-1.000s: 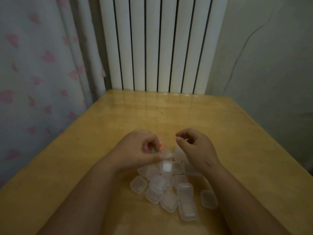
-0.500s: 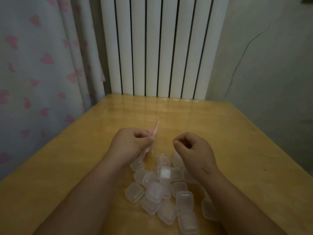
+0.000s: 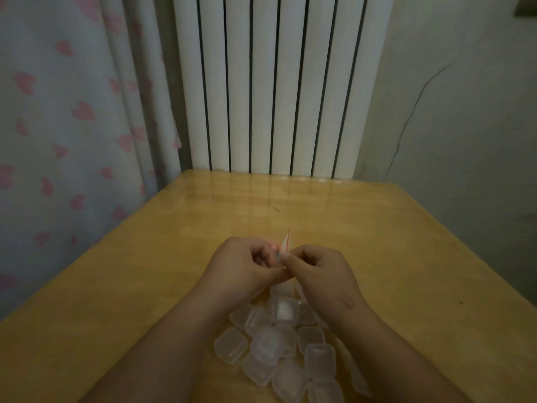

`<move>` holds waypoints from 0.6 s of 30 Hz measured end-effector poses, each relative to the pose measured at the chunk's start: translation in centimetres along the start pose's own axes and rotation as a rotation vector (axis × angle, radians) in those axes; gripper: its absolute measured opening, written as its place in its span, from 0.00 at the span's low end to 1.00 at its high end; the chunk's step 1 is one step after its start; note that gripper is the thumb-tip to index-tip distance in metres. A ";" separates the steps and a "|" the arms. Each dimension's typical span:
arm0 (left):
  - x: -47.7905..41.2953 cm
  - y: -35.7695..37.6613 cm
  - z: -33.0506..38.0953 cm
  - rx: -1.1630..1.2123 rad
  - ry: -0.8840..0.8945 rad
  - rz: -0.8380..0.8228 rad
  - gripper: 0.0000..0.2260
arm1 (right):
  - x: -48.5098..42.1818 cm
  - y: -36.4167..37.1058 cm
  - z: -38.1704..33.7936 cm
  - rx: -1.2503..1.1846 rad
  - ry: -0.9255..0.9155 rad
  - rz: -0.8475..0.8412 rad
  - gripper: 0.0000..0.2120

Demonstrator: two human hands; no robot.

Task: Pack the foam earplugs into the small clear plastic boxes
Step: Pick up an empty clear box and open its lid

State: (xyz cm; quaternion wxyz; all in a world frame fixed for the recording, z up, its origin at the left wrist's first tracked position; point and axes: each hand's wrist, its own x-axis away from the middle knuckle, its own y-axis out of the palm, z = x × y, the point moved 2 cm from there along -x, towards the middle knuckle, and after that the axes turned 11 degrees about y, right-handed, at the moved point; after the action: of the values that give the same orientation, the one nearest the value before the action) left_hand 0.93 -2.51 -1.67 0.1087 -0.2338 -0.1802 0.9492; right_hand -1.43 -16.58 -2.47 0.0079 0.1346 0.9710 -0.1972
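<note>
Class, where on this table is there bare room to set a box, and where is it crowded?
Bare: the table from the left hand and right hand, pinching a strip, to the radiator; its curtain side; its wall side. Crowded: boxes heaped between the forearms.

single head-worn wide-angle view, looking forward and down along the table (image 3: 139, 286) toward its far edge (radiator (image 3: 261, 82) standing behind it), close above the near edge, side edges in frame

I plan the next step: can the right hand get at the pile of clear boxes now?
Probably yes: the clear boxes lie just beneath the right hand, nothing between, but it pinches a thin strip with the left hand.
</note>
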 end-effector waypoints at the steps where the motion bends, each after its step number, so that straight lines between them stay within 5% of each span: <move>1: 0.0 0.1 0.0 -0.007 -0.002 -0.012 0.11 | -0.1 0.0 0.1 0.001 0.015 0.004 0.09; 7: -0.2 -0.3 -0.2 0.031 -0.034 -0.063 0.07 | -0.2 -0.6 0.2 0.033 0.001 -0.007 0.12; 12: -0.4 -0.4 -0.5 -0.253 0.040 -0.029 0.11 | -0.4 -0.5 0.3 0.141 -0.035 0.014 0.12; 18: -0.5 -0.1 -0.5 -0.327 0.019 0.030 0.11 | -0.6 -0.3 0.2 0.217 -0.035 0.061 0.11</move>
State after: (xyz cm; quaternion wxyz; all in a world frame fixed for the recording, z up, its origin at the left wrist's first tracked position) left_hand 1.57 -2.39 -1.81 0.0567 -0.2601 -0.3277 0.9065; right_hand -0.98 -17.09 -2.54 0.0161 0.1609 0.9392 -0.3030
